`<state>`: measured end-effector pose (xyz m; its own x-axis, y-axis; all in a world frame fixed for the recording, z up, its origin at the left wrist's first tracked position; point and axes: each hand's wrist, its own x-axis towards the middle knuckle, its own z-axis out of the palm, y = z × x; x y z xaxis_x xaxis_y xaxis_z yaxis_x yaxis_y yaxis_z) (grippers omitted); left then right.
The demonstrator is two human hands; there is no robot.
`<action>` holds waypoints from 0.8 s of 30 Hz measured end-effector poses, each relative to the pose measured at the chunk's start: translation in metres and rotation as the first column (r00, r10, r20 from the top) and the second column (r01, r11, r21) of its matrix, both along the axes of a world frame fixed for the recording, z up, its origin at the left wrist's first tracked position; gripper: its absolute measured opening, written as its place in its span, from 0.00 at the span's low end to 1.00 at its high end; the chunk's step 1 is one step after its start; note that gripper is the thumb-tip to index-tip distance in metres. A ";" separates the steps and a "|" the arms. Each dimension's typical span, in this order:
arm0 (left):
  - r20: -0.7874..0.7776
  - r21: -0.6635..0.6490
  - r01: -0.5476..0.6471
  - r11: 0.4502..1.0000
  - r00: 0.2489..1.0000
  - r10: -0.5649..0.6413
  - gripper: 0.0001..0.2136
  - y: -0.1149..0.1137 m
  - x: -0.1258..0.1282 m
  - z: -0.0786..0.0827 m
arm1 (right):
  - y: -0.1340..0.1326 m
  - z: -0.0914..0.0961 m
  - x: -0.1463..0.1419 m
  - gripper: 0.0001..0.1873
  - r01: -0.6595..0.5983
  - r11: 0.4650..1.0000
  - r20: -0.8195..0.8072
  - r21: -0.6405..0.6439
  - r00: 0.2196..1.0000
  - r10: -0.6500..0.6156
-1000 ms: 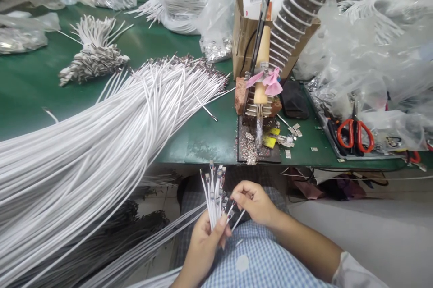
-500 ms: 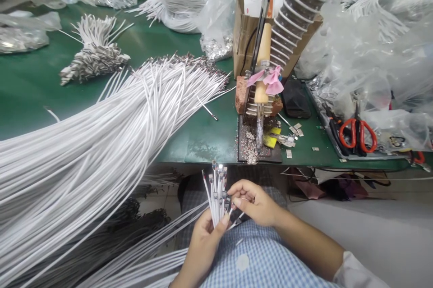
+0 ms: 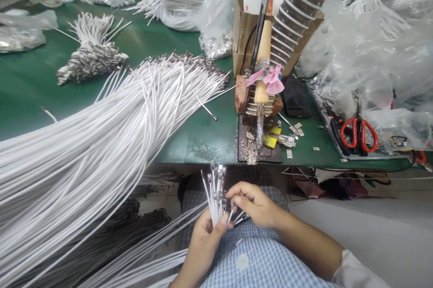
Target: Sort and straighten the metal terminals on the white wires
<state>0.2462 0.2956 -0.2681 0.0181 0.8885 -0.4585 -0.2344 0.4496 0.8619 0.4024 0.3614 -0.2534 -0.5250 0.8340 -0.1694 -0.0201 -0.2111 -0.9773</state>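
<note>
My left hand (image 3: 207,239) is closed around a small bunch of white cables (image 3: 214,207). Their ends stand up above the fist, several with little metal-cased connectors. At the right of the bunch, my right hand (image 3: 259,204) pinches one white cable close to its end; a small dark tip (image 3: 234,205) shows under the thumb. Part of that end is hidden by the fingers. Both hands are over the lap, below the table's front edge. From the left fist the cables trail down to the left.
A thick pile of white cables (image 3: 111,130) covers the green table's (image 3: 209,144) left side. A wooden-handled soldering iron (image 3: 262,85) leans tip down before a brick (image 3: 241,94) and clear ribbed hose (image 3: 297,13). Red-handled scissors (image 3: 358,134) lie in a tray at right, near plastic bags (image 3: 365,62).
The right fingers have shifted slightly, and the dark tip of the pinched cable now shows more clearly. My left hand keeps its grip on the bunch.
</note>
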 end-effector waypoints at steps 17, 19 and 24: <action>0.056 -0.041 -0.103 0.994 0.993 0.105 0.11 0.000 0.004 0.005 | 0.001 0.001 -0.001 0.06 -0.008 1.000 0.066 0.015 0.998 0.007; 0.048 -0.054 -0.119 0.991 0.991 0.121 0.12 0.000 0.005 0.005 | 0.001 0.001 -0.003 0.07 -0.006 0.999 0.004 -0.041 1.000 0.006; 0.029 -0.062 -0.115 0.991 0.993 0.117 0.13 0.002 0.006 0.005 | 0.001 0.000 -0.005 0.11 0.029 0.984 -0.114 -0.176 0.992 -0.050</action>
<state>0.2521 0.2980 -0.2629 -0.0672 0.8561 -0.5124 -0.3153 0.4690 0.8250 0.3977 0.3622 -0.2532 -0.5173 0.8177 -0.2524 -0.1447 -0.3743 -0.9160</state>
